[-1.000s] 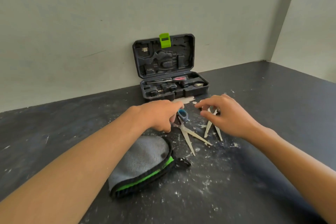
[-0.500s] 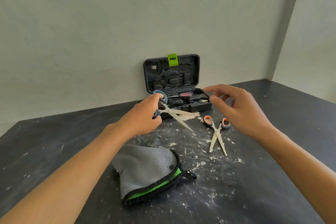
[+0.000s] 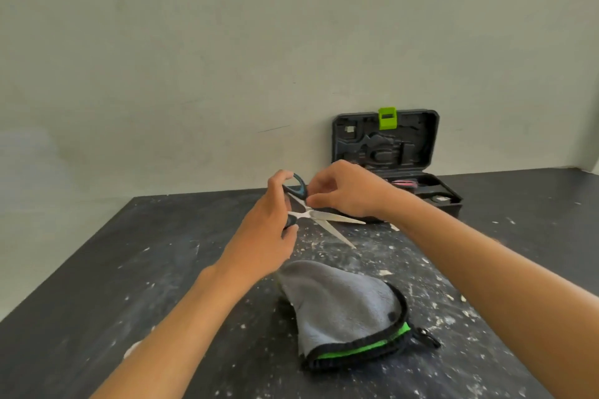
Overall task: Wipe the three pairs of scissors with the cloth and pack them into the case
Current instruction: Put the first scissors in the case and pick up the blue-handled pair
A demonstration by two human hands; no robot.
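Lifted clear of the table (image 3: pixel 136 269) since a moment ago, the blue-handled scissors (image 3: pixel 311 210) now hang in the air in front of the open case (image 3: pixel 385 146), with both hands on them where earlier only the left had hold. That case stands at the back of the dark, dust-flecked table against the wall, lid upright with its green latch (image 3: pixel 387 116) on top. Well nearer than the case lies the cloth (image 3: pixel 340 301), grey with a black and green edge, flat on the table just below the raised scissors. Left of the case, the left hand (image 3: pixel 269 230) curls around the handle loops. Between it and the case, the right hand (image 3: pixel 343 191) pinches the scissors near the pivot. Their blades are spread apart, tips pointing toward the case's base.
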